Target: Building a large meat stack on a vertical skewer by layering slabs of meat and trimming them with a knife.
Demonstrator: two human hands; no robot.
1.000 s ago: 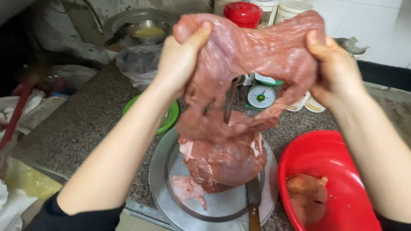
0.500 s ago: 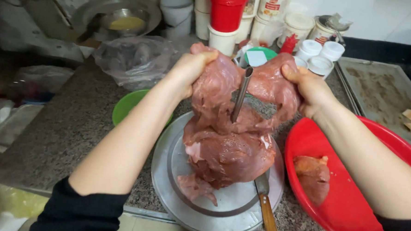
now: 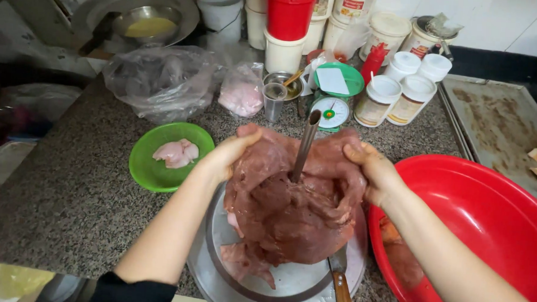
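Meat slab [image 3: 296, 212] on skewer [image 3: 305, 143], between both hands

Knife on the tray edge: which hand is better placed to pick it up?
Right, probably. The knife lies at the metal tray rim just below the right hand. The left hand grips the far side of the meat slab, across the skewer.

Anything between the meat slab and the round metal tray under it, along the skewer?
Yes: earlier meat pieces already sit stacked on the skewer above the tray. Both hands, left hand and right hand, grip the slab directly.
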